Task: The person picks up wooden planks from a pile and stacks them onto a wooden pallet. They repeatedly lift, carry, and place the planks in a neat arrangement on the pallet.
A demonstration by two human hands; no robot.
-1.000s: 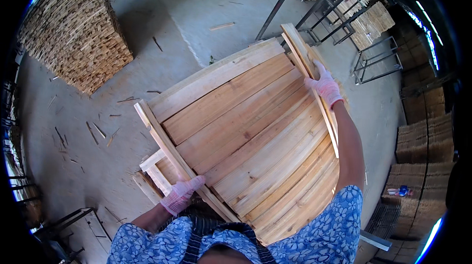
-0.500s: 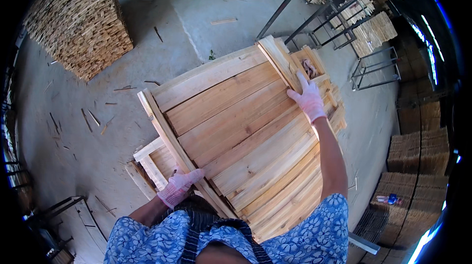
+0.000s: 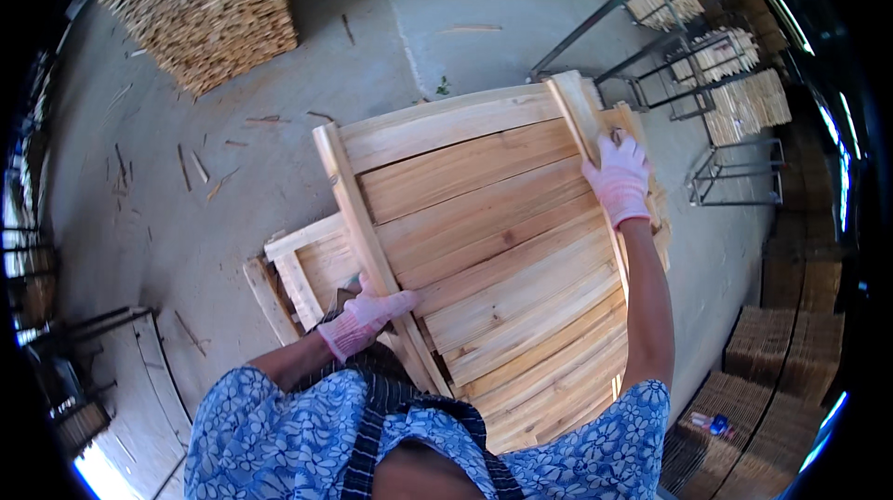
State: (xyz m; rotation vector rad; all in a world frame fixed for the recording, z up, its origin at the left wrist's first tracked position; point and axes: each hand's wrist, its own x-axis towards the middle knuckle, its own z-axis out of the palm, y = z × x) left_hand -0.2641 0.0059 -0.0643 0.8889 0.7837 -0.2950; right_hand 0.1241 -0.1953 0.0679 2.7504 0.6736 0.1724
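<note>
While the left hand lies across a wooden rail on the left edge of a panel of side-by-side planks, the right hand rests on a second rail along the opposite edge. Both hands wear pale pink knit gloves. The left fingers reach over the rail toward the planks, their undersides hidden, so I cannot tell whether they close around it. The right thumb sits by its rail's inner edge with the fingers spread forward; whether they clasp the outer edge, I cannot tell. The panel lies in front of the person's body, its planks running crosswise between the rails. Beside it at lower left, a framed wooden piece juts out. Beyond, a tall stack of wood strips stands on the grey floor.
</note>
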